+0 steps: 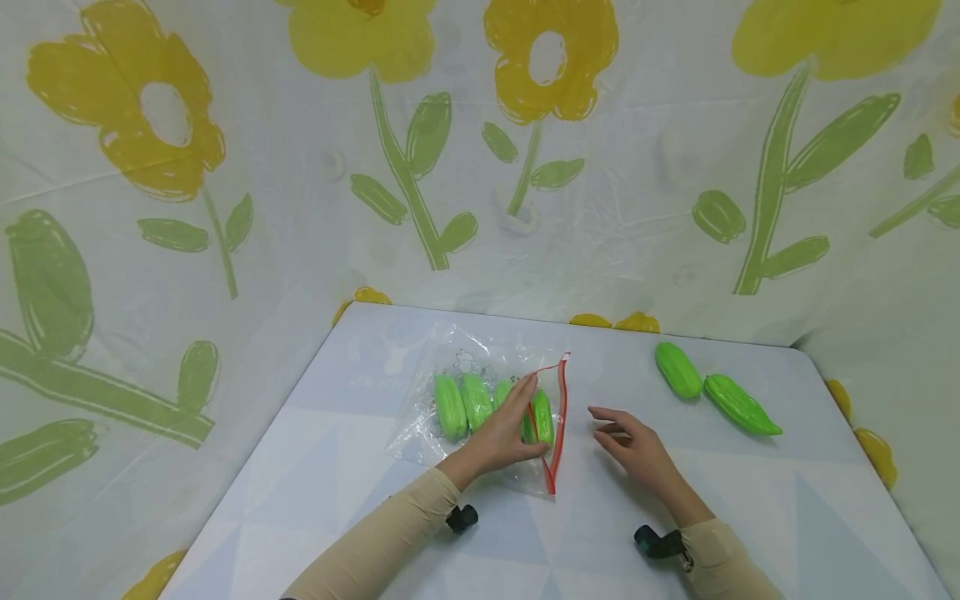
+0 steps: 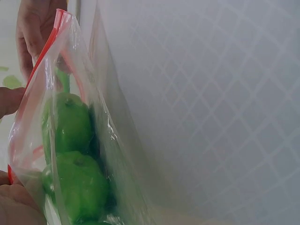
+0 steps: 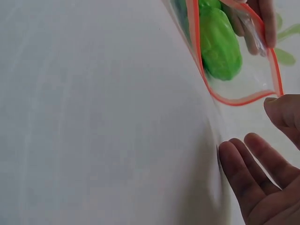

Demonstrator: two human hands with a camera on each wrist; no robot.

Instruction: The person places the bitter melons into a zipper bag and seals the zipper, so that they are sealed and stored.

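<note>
A clear zip bag (image 1: pixel 423 429) with a red closure strip lies on the table, its mouth facing right. Inside it are several bright green, ridged, elongated vegetables (image 1: pixel 450 407), lined up side by side. My left hand (image 1: pixel 498 433) spreads over the bag's mouth end and holds up the upper layer by its red rim, fingers and thumb apart. In the right wrist view the mouth gapes, with one green vegetable (image 3: pixel 219 44) just within. My right hand (image 1: pixel 637 450) hovers just right of the mouth, fingers relaxed and holding nothing.
Two more green vegetables, a rounder one (image 1: pixel 678 370) and one with a pointed tip (image 1: pixel 741 405), lie at the table's back right. The pale patterned table (image 1: pixel 300 483) meets a flower-printed curtain (image 1: pixel 637 208) behind and at both sides.
</note>
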